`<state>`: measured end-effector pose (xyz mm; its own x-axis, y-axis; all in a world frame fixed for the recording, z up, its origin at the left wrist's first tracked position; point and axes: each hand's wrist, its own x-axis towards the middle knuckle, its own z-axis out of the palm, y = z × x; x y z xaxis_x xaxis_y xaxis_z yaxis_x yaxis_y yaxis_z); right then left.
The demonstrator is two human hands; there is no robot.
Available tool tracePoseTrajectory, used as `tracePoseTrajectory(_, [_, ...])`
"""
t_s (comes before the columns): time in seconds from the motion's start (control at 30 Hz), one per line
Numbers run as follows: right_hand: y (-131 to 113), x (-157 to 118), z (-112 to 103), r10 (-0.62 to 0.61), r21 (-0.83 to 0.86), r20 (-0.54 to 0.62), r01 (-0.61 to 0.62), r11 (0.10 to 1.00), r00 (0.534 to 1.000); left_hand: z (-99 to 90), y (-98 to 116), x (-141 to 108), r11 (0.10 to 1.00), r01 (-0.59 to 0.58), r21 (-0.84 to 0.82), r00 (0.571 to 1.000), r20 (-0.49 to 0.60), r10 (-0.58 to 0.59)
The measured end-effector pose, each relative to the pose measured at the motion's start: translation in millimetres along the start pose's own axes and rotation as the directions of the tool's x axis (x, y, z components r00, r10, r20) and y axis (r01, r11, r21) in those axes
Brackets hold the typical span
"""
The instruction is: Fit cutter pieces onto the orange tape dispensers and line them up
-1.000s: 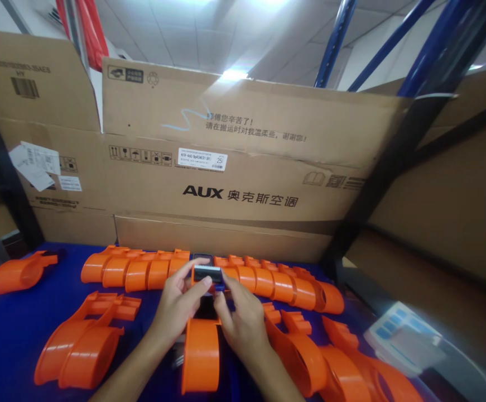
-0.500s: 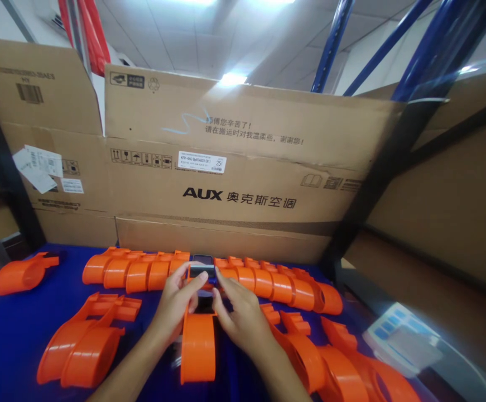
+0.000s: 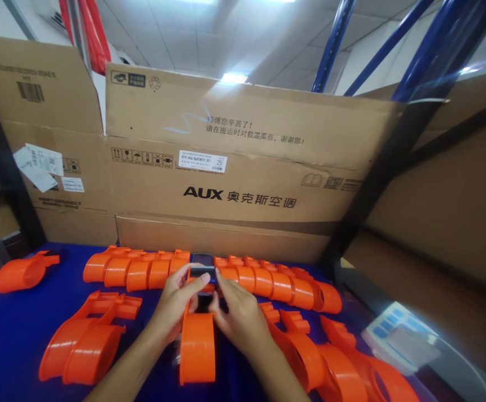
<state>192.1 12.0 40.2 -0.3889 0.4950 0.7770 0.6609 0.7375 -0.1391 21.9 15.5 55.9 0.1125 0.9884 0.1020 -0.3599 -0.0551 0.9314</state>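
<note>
At the centre, my left hand [image 3: 179, 296] and my right hand [image 3: 236, 312] hold an orange plastic part [image 3: 198, 349] between them, its wide round band toward me. The left thumb presses on a small dark piece [image 3: 201, 272] at the part's far end. My right fingers close on the other side of that end. Just beyond the fingertips is a dark-screened device [image 3: 203, 260]. A curved row of similar orange parts [image 3: 138, 274] runs behind both hands. What lies under my fingers is hidden.
Two orange parts [image 3: 90, 349] lie at the left, another [image 3: 20, 274] farther left. Several overlap at the front right [image 3: 343, 371]. A white device [image 3: 402, 338] is at the right. Cardboard [image 3: 150, 192] stands behind the blue table [image 3: 4, 335].
My right fingers have shifted slightly at the far end of the orange part. Both hands keep their hold, and the other parts lie as before.
</note>
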Motion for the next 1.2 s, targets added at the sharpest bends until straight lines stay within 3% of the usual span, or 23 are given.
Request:
tracePoseTrajectory(0.37, [-2, -2, 9, 0.012, -0.062, -0.042, -0.014, 0.998, 0.999, 4.2, 2, -5, 1.0, -0.019, 0.008, 1.0, -0.002, 0.019])
tracePoseTrajectory(0.6, [3, 6, -10, 0.002, 0.111, -0.027, 0.001, 0.994, 1.0, -4.4, 3, 2, 0.996, -0.053, 0.065, 0.998, 0.036, 0.051])
tracePoseTrajectory(0.83, [-4, 6, -21, 0.167, 0.183, -0.058, -0.154, 0.971, 0.984, -5.0, 0, 1, 0.991, -0.075, 0.11, 0.991, 0.114, 0.063])
tracePoseTrajectory(0.97, [0, 12, -36, 0.368, 0.248, -0.11, -0.333, 0.91, 0.923, -3.6, 9, -1, 0.998, -0.033, 0.055, 0.988, 0.151, 0.024])
tracePoseTrajectory(1.07, [11, 18, -48, 0.452, 0.14, -0.069, -0.44, 0.887, 0.889, -1.0, 12, -2, 0.999, -0.016, 0.037, 0.998, 0.064, 0.013])
tracePoseTrajectory(1.2, [24, 13, -58, 0.459, -0.141, 0.106, -0.444, 0.885, 0.882, 1.2, 11, -5, 1.0, 0.006, 0.025, 0.999, 0.044, -0.007])
